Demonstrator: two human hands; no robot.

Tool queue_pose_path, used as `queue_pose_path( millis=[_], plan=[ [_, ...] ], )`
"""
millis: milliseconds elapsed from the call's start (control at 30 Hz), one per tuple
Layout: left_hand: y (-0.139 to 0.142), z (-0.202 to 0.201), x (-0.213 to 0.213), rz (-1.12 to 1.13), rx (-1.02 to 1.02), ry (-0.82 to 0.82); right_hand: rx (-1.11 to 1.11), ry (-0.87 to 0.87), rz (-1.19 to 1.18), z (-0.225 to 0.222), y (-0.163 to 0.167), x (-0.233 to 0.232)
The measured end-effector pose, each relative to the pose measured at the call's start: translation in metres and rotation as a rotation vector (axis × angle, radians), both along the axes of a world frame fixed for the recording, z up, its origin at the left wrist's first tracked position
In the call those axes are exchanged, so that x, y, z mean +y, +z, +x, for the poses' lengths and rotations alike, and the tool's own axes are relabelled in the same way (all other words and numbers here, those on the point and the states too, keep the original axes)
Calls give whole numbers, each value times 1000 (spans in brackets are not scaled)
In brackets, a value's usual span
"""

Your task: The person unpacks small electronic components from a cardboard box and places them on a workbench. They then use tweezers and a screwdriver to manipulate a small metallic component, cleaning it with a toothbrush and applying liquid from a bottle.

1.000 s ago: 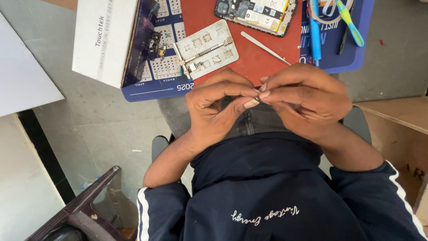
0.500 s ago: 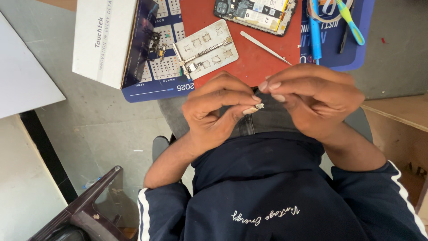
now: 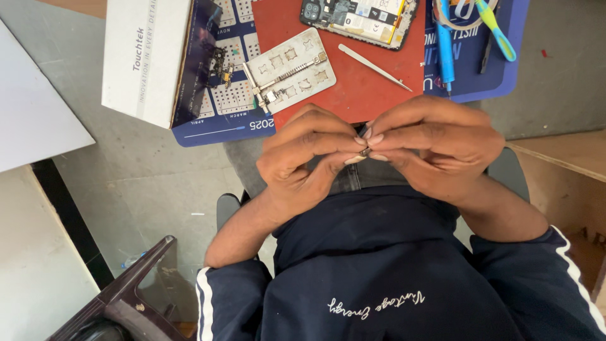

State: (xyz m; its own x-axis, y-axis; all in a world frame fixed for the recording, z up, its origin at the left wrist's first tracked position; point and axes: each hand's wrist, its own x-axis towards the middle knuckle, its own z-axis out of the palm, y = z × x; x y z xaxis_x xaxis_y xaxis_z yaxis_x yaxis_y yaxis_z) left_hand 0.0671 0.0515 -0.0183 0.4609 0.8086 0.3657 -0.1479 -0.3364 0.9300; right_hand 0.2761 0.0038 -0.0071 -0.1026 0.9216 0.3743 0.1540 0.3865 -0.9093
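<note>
1. Nearest the camera is the person's dark navy jacket [image 3: 379, 278] with white sleeve stripes; they sit on a chair over a grey floor.
2. Just above the lap, the left hand [image 3: 303, 161] and right hand [image 3: 435, 148] meet fingertip to fingertip. Both are curled and pinch one tiny metal part [image 3: 364, 151] between thumbs and forefingers; it is too small to identify.
3. Beyond the hands lies a red work mat [image 3: 353, 95], resting on a blue printed calendar sheet [image 3: 221, 126].
4. On the mat, a pale plastic tray with small cut-out pockets [image 3: 291, 69] lies tilted, with a slim metal tool [image 3: 374, 66] to its right.
5. At the far edge of the mat sits an opened phone [image 3: 360, 16], its circuit boards exposed.
6. To the right of the mat, blue-handled tools [image 3: 445, 50] lie on the calendar sheet.
7. To the far left, a white cardboard box [image 3: 146, 57] stands beside the calendar sheet.
</note>
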Motion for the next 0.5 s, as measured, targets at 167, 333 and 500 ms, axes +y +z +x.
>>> queue_pose_path(
  millis=[167, 333, 500],
  plan=[
    [2, 1, -1, 10, 6, 3, 19, -7, -24, 1, -2, -2],
    [5, 3, -1, 65, 10, 32, 30, -7, 5, -1, -3, 0],
    [9, 4, -2, 171, 46, 73, -5, 10, 3, -1, 2, -1]
  ],
)
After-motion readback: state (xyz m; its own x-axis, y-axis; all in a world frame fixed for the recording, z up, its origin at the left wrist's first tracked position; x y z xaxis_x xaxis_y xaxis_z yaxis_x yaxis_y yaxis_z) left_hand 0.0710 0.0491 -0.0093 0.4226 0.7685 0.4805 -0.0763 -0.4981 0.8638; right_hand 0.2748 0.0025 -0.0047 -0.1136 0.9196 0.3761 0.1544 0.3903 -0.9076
